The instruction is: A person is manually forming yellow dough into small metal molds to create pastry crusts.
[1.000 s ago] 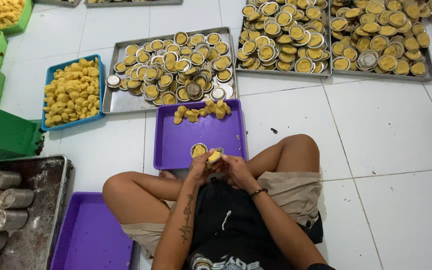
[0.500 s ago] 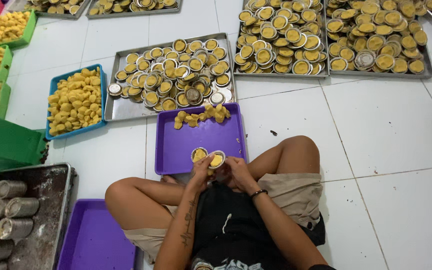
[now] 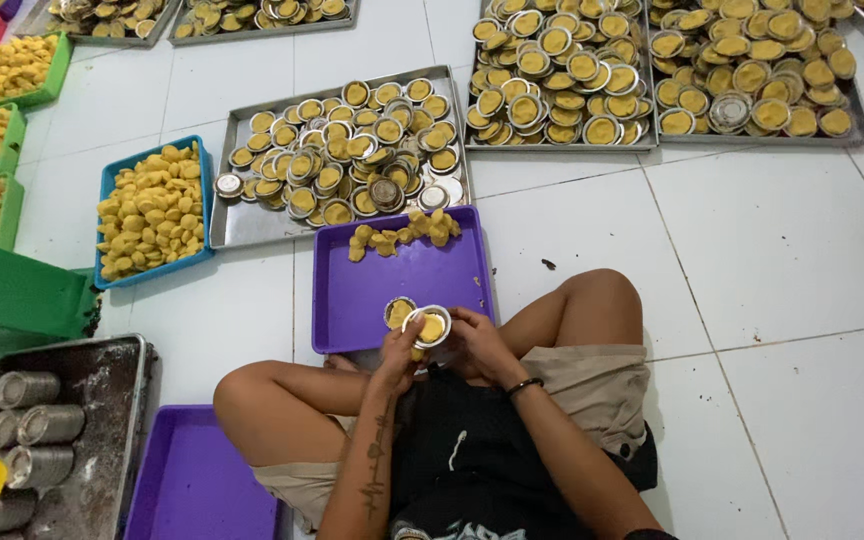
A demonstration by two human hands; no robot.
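Both hands meet over the near edge of the purple tray [image 3: 392,290]. Left hand [image 3: 399,350] and right hand [image 3: 474,342] pinch the rim of a small round tin [image 3: 429,325] holding a yellow cake. Likely light, thin-walled; cake soft, crumbly (grip the rim, not the filling). Second tin [image 3: 398,311] rests just beside.
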